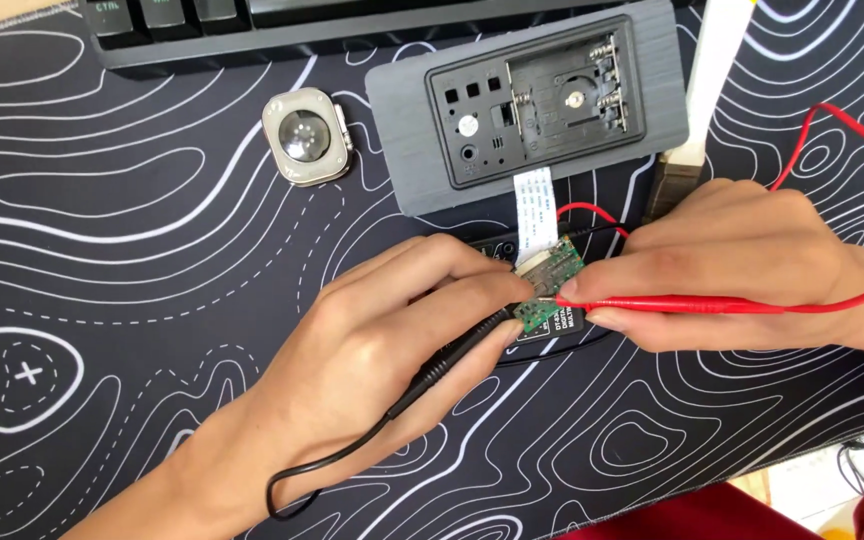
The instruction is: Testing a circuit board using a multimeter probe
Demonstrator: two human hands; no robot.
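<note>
Circuit board: the small green circuit board point(550, 283) sits between your two hands, just below the grey device shell point(527, 100), tied to it by a white ribbon cable point(535, 205). That short cable likely keeps the board close to the shell.
Device shell: it lies face down on the counter mat point(102, 250), its open back compartment upward, so the inside is within reach.
Left hand: your left hand point(372, 350) is curled shut around the black probe point(457, 355), pen-style, fingertips together near the tip, which meets the board's lower left edge. The black lead point(302, 475) loops away under your wrist.
Right hand: your right hand point(742, 265) is pinched closed on the red probe point(672, 303), held nearly level, tip at the board's middle. The red lead point(832, 130) arcs over the back of the hand.
Grip reason: both low, pen-like holds seem meant to steady the tips on small contacts.
Nearby: a watch case point(304, 137) without a strap rests left of the shell; a keyboard point(252, 25) lines the far edge.
</note>
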